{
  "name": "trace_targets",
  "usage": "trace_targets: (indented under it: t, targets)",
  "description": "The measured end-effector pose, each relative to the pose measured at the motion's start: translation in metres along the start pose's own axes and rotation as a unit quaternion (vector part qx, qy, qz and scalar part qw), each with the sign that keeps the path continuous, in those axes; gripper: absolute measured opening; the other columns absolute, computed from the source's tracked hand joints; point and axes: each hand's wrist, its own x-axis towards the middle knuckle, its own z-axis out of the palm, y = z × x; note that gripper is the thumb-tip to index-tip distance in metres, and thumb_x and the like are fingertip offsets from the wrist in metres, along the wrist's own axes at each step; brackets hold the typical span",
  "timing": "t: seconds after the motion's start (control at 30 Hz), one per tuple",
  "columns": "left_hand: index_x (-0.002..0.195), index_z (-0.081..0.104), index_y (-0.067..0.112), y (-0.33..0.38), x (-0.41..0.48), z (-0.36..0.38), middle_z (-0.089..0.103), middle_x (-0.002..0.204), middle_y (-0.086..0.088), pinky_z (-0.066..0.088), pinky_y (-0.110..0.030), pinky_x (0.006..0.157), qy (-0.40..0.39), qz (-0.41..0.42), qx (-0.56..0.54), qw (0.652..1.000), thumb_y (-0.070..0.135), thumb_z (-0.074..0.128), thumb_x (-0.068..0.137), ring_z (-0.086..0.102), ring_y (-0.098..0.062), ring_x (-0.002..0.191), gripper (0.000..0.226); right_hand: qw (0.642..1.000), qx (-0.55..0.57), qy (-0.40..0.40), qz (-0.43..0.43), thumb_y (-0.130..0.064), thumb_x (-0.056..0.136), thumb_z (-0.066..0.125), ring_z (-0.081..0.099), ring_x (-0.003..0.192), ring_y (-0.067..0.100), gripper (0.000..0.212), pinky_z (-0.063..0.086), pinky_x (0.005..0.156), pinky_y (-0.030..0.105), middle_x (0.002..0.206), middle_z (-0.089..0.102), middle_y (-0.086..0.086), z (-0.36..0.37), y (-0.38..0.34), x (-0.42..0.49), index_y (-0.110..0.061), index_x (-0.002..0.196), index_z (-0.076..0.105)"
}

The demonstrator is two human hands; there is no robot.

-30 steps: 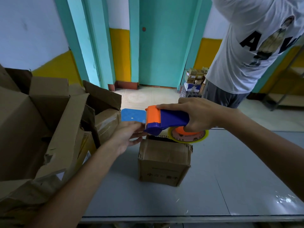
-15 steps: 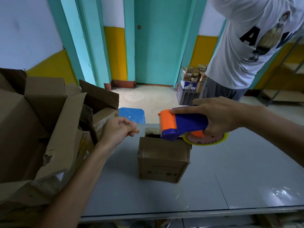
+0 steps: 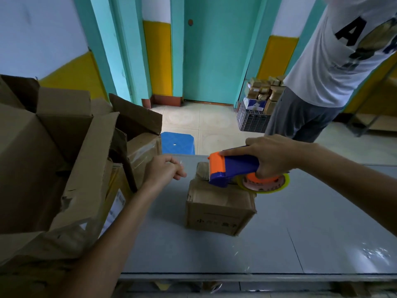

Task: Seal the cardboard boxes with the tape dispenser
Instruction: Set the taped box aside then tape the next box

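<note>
A small cardboard box (image 3: 219, 211) stands on the grey table (image 3: 311, 233), its top flaps folded down. My right hand (image 3: 272, 155) grips the blue and orange tape dispenser (image 3: 234, 167) by its handle. The dispenser's orange mouth rests on the far part of the box top, and its yellow tape roll (image 3: 264, 184) hangs past the box's right edge. My left hand (image 3: 165, 171) hovers just left of the box with curled fingers. A faint glint of clear tape shows at its fingertips.
Large open cardboard boxes (image 3: 53, 158) crowd the table's left side. A blue stool (image 3: 177, 143) stands beyond the far edge. A person in a white shirt (image 3: 326, 72) stands at the far right, beside a crate of parcels (image 3: 253, 119).
My left hand drew away from the dispenser's mouth to the left and curled. My right hand lowered the dispenser onto the box top.
</note>
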Motion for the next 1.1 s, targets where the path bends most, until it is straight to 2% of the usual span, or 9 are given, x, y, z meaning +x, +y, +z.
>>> trace_targets:
  t: [0.2, 0.37, 0.67, 0.77, 0.83, 0.87, 0.93, 1.0, 1.1]
  targets:
    - [0.061, 0.061, 0.011, -0.026, 0.006, 0.009, 0.066, 0.052, 0.000, 0.049, -0.031, 0.068, -0.004, -0.039, -0.028, 0.999, 0.004, 0.056, 0.083, 0.066, -0.024, 0.067, 0.024, 0.999, -0.027, -0.008, -0.018, -0.041, 0.086, 0.053, 0.049, 0.085, 0.014, 0.076, 0.038, 0.065, 0.025, 0.102, 0.046, -0.002, 0.003, -0.007, 0.018, -0.056, 0.141, 0.003]
    - [0.070, 0.061, 0.006, -0.039, -0.001, 0.018, 0.064, 0.061, -0.002, 0.042, -0.008, 0.047, 0.008, -0.050, -0.044, 0.998, 0.005, 0.052, 0.088, 0.061, 0.001, 0.050, 0.020, 0.999, -0.036, -0.026, -0.026, -0.039, 0.087, 0.053, 0.043, 0.082, 0.013, 0.073, 0.034, 0.064, 0.024, 0.097, 0.039, -0.003, 0.001, -0.013, 0.027, -0.052, 0.143, 0.008]
    - [0.074, 0.061, 0.016, -0.054, -0.008, 0.047, 0.062, 0.076, 0.001, 0.040, -0.024, 0.062, -0.017, -0.066, 0.016, 0.998, 0.019, 0.053, 0.090, 0.056, -0.013, 0.076, 0.018, 0.998, -0.034, -0.043, -0.023, -0.040, 0.087, 0.053, 0.040, 0.080, 0.011, 0.071, 0.027, 0.058, 0.022, 0.094, 0.038, -0.004, 0.000, -0.021, 0.036, -0.050, 0.144, 0.011]
    - [0.087, 0.062, 0.027, -0.056, -0.001, 0.051, 0.063, 0.105, -0.004, 0.045, -0.033, 0.082, -0.032, -0.075, 0.149, 0.986, 0.031, 0.051, 0.090, 0.056, -0.022, 0.099, 0.013, 0.998, -0.035, -0.045, -0.025, -0.040, 0.088, 0.055, 0.037, 0.076, 0.008, 0.072, 0.029, 0.062, 0.022, 0.095, 0.038, -0.004, -0.001, -0.022, 0.037, -0.047, 0.145, 0.011]
    - [0.123, 0.053, 0.032, -0.059, -0.001, 0.044, 0.033, 0.146, -0.009, 0.033, -0.047, 0.103, -0.078, -0.081, 0.322, 0.940, 0.036, 0.052, 0.091, 0.034, -0.033, 0.131, 0.032, 0.998, -0.036, -0.041, -0.026, -0.039, 0.087, 0.055, 0.035, 0.073, 0.007, 0.073, 0.027, 0.058, 0.021, 0.094, 0.038, -0.004, -0.002, -0.022, 0.036, -0.047, 0.145, 0.011]
    - [0.137, 0.041, 0.028, -0.060, -0.002, 0.039, 0.016, 0.154, -0.006, 0.027, -0.046, 0.108, -0.076, -0.071, 0.324, 0.940, 0.033, 0.053, 0.092, 0.021, -0.033, 0.138, 0.047, 0.998, -0.036, -0.040, -0.025, -0.040, 0.087, 0.055, 0.035, 0.073, 0.008, 0.073, 0.027, 0.059, 0.021, 0.094, 0.038, -0.004, -0.002, -0.022, 0.035, -0.047, 0.145, 0.011]
    - [0.145, 0.027, 0.022, -0.054, -0.004, 0.031, 0.004, 0.157, 0.001, 0.021, -0.035, 0.112, -0.074, 0.026, 0.188, 0.979, 0.022, 0.055, 0.091, 0.010, -0.020, 0.144, 0.060, 0.998, -0.042, -0.039, -0.023, -0.040, 0.086, 0.055, 0.035, 0.070, 0.007, 0.073, 0.026, 0.059, 0.022, 0.093, 0.038, -0.003, -0.001, -0.023, 0.034, -0.048, 0.145, 0.012]
    - [0.146, 0.018, 0.026, -0.037, -0.005, 0.023, 0.002, 0.157, 0.008, 0.015, -0.026, 0.111, -0.165, 0.142, 0.069, 0.973, 0.018, 0.061, 0.082, 0.003, -0.010, 0.144, 0.077, 0.998, -0.042, -0.038, -0.024, -0.039, 0.086, 0.055, 0.031, 0.064, 0.005, 0.072, 0.027, 0.058, 0.023, 0.090, 0.038, -0.003, -0.002, -0.023, 0.034, -0.048, 0.144, 0.013]
    - [0.147, -0.001, 0.028, -0.021, 0.003, 0.028, 0.000, 0.157, 0.006, 0.010, -0.036, 0.117, -0.259, 0.232, 0.222, 0.911, 0.050, 0.071, 0.060, 0.000, -0.013, 0.144, 0.114, 0.998, -0.036, -0.042, -0.023, -0.037, 0.086, 0.056, 0.030, 0.064, 0.005, 0.073, 0.029, 0.061, 0.025, 0.091, 0.039, -0.002, -0.006, -0.023, 0.034, -0.048, 0.144, 0.015]
